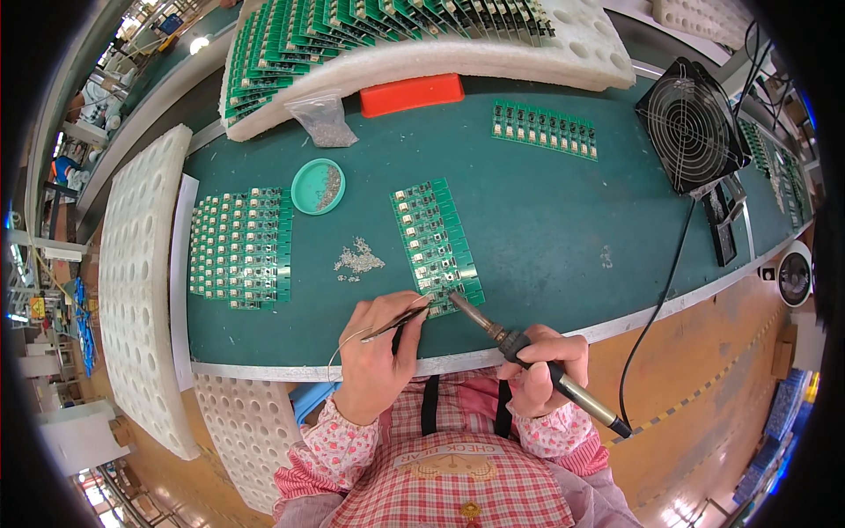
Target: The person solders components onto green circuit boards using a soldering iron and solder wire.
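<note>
My left hand point(377, 356) is closed around dark tweezers point(393, 326) whose tips reach the lower left edge of a green circuit board panel point(433, 233). A thin, pale wire point(333, 356), likely solder, curves out beside the same hand. In my right hand point(550, 365) is a soldering iron point(506, 339), gripped by its dark handle. The iron's tip meets, or hovers just over, the panel's lower end, close to the tweezers; exact contact is too small to tell. Small loose metal parts point(359, 257) lie in a pile left of the panel.
Stacked panels point(238, 246) lie left, a single panel point(544, 129) at the back right. A green round dish point(304, 187), clear bag point(326, 119) and red tray point(411, 94) sit behind. White foam point(528, 66) holds many boards. A black fan point(691, 123) stands right; the iron's cord point(656, 317) hangs over the edge.
</note>
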